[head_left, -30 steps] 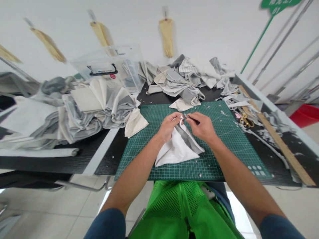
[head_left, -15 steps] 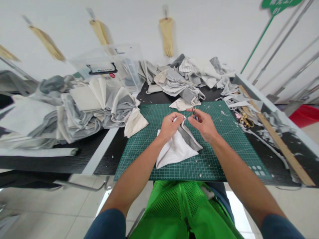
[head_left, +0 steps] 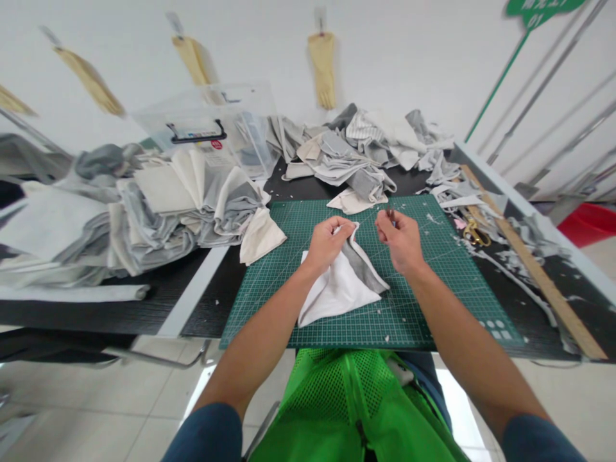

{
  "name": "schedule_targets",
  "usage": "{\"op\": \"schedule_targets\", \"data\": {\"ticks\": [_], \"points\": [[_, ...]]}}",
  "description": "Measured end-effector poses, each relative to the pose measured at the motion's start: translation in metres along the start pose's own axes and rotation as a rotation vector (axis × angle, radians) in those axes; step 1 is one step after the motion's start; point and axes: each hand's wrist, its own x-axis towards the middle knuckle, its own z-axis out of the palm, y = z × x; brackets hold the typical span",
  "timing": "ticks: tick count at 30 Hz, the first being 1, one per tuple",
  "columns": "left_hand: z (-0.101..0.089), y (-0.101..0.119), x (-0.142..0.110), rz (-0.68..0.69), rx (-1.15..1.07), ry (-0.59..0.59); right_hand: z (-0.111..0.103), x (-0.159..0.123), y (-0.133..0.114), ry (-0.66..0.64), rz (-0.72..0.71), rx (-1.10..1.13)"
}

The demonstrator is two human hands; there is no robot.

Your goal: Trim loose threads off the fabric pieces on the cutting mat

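Observation:
My left hand (head_left: 330,242) is closed, pinching the top corner of a white and grey piece of fabric (head_left: 344,289). The cloth hangs down from my fingers and spreads over a green cutting mat (head_left: 447,289), its grey side showing along the right edge. To the right, apart from the cloth, my right hand (head_left: 400,236) is closed around small thread snips (head_left: 393,222). Only a little of the snips shows between the curled fingers; the rest is hidden in the palm.
Fabric piles lie at the left (head_left: 158,212) and back (head_left: 346,157), near a clear plastic box (head_left: 255,138). On the right are a wooden ruler (head_left: 539,273), gold-handled scissors (head_left: 475,236) and scraps (head_left: 520,260). Yellow gloves (head_left: 322,70) hang on the wall.
My right hand has drawn back to the right, away from the cloth's corner, and its fingers have curled in around the snips. My left hand keeps its pinch; the cloth shifts slightly left.

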Motion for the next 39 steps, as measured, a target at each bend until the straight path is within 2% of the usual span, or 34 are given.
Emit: {"op": "schedule_targets", "data": {"ticks": [5,8,12,15,18,21,31,39], "points": [[-0.001,-0.001,0.001,0.004,0.029,0.015,-0.003,0.005,0.010,0.132,0.020,-0.098],[-0.001,-0.002,0.001,0.005,0.045,0.022,-0.005,0.006,0.013,0.141,-0.009,-0.180],[-0.003,-0.002,0.001,0.004,0.039,0.038,-0.003,0.004,0.008,-0.060,-0.050,-0.183],[-0.004,-0.001,0.001,0.009,-0.065,0.005,0.002,-0.003,0.000,-0.200,-0.140,-0.195],[-0.005,0.001,0.001,-0.012,-0.219,-0.024,0.007,-0.010,-0.006,-0.244,-0.265,-0.236],[-0.005,0.002,0.001,-0.043,-0.322,-0.035,0.010,-0.015,-0.007,-0.246,-0.314,-0.257],[-0.004,0.003,0.000,-0.014,-0.226,-0.003,0.012,-0.015,-0.005,-0.265,-0.163,-0.244],[-0.005,-0.002,0.000,0.013,-0.139,0.011,0.014,-0.015,-0.005,-0.266,-0.179,-0.221]]}}
